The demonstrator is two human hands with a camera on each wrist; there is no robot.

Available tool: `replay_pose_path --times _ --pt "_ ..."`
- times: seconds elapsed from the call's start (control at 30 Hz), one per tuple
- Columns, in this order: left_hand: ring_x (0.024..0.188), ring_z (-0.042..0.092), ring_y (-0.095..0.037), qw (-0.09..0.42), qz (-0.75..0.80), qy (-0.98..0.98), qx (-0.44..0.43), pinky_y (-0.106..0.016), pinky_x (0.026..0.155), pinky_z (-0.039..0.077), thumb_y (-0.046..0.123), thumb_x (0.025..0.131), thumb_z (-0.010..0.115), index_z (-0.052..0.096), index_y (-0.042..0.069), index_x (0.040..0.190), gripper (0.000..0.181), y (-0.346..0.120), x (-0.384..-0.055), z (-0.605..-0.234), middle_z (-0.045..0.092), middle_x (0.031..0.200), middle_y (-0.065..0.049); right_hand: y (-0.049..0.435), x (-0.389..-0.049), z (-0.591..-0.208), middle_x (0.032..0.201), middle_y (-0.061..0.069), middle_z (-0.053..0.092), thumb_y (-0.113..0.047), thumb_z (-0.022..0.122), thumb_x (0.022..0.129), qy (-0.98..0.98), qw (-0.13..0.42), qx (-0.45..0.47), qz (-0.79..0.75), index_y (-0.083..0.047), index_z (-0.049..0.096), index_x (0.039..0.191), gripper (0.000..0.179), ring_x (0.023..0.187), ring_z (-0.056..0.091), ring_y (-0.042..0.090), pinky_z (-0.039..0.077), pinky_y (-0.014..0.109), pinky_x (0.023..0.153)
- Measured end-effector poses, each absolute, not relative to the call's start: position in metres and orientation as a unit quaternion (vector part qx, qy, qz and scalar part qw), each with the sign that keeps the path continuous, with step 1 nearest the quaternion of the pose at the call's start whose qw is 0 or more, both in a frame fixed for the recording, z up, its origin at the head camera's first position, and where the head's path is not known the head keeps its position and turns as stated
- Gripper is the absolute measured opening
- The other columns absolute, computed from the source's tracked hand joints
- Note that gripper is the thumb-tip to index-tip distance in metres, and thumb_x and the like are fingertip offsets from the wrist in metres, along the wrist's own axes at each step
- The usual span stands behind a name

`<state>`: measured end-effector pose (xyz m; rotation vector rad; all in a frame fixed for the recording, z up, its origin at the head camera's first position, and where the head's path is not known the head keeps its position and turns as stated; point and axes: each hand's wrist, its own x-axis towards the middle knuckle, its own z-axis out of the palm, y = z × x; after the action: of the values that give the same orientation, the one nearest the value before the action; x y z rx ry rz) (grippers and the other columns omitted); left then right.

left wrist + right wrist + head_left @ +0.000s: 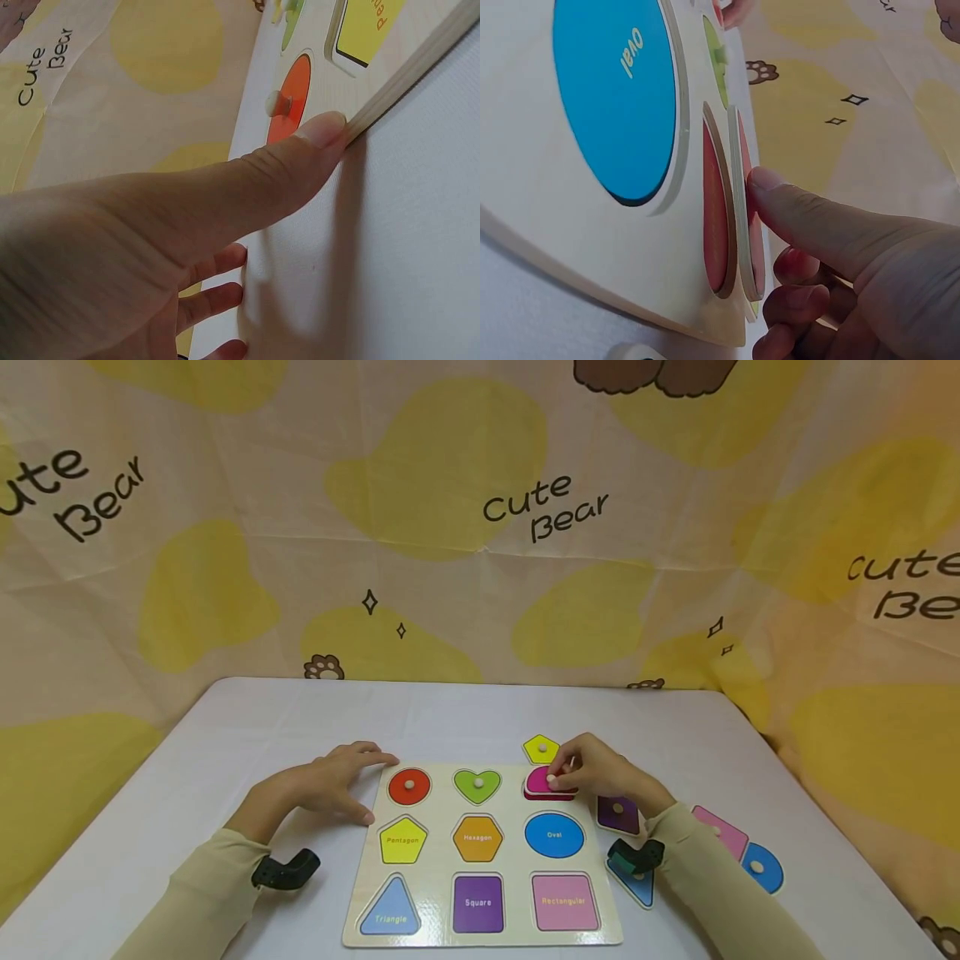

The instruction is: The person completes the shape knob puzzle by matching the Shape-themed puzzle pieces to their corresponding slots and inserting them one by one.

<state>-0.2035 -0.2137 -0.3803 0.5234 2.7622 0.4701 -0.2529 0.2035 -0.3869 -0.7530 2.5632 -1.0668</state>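
A wooden shape puzzle board [517, 847] lies on the white table. My left hand [330, 781] is at its upper left corner, fingers spread, the thumb [300, 154] touching the side edge. With thumb and fingertips, my right hand [600, 768] pinches the knob of a magenta half-round puzzle piece [538, 779]. In the right wrist view this piece [751, 217] is tilted just above its matching red recess [715, 210], at the board's top right. A red circle piece [408, 786] and a green heart piece [477, 785] sit in their recesses.
Behind the board's top edge lies a yellow pentagon piece [541, 748]. To the right are a purple square piece [618, 814], a blue triangle piece [640, 887], a pink rectangle piece [723, 837] and a blue oval piece [762, 867]. A patterned cloth [450, 468] hangs behind the table.
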Motion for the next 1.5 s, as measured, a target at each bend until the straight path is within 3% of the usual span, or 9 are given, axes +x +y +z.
replay_pose_path --times 1.03,1.5 --pt "0.142 0.036 -0.050 0.145 0.165 0.959 0.179 -0.078 0.103 0.039 0.042 0.068 0.091 0.054 0.027 0.144 0.086 -0.2145 -0.2040 -0.3785 0.042 0.155 -0.020 0.1965 -0.2511 -0.3947 0.075 0.002 0.050 -0.006 0.077 0.088 0.886 0.152 -0.232 -0.371 -0.002 0.076 0.091 0.006 0.073 0.048 0.017 0.039 0.016 0.055" --pt "0.144 0.035 -0.048 0.147 0.170 0.958 0.178 -0.078 0.106 0.036 0.041 0.070 0.091 0.053 0.027 0.145 0.085 -0.2155 -0.2057 -0.3814 0.041 0.156 -0.019 0.2011 -0.2536 -0.3902 0.087 0.005 0.065 -0.021 0.081 0.086 0.894 0.142 -0.233 -0.355 -0.005 0.076 0.105 0.025 0.076 0.052 0.017 0.049 0.019 0.059"
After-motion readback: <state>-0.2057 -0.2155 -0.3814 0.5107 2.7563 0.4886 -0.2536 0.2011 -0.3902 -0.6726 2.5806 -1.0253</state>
